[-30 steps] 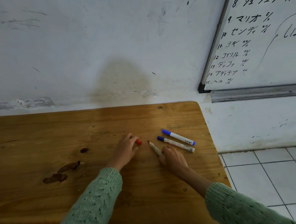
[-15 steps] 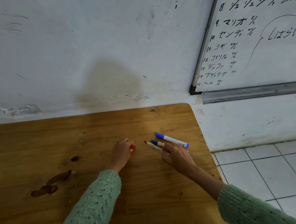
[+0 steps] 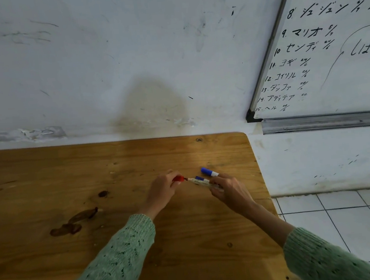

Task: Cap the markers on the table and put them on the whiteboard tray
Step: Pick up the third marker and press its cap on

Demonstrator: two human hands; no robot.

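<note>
1. Both hands have lifted and drawn together since a second ago: the left hand (image 3: 161, 190) pinches one red cap (image 3: 178, 178) at the tip of the uncapped marker (image 3: 200, 182) gripped by the right hand (image 3: 229, 188).
2. Two blue-capped markers (image 3: 208, 172) lie on the table (image 3: 71, 184), partly hidden.
3. One whiteboard tray (image 3: 324, 122) is mounted to the right.

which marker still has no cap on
The marker in the right hand: its bare reddish tip faces the red cap. The two others wear blue caps.
</note>
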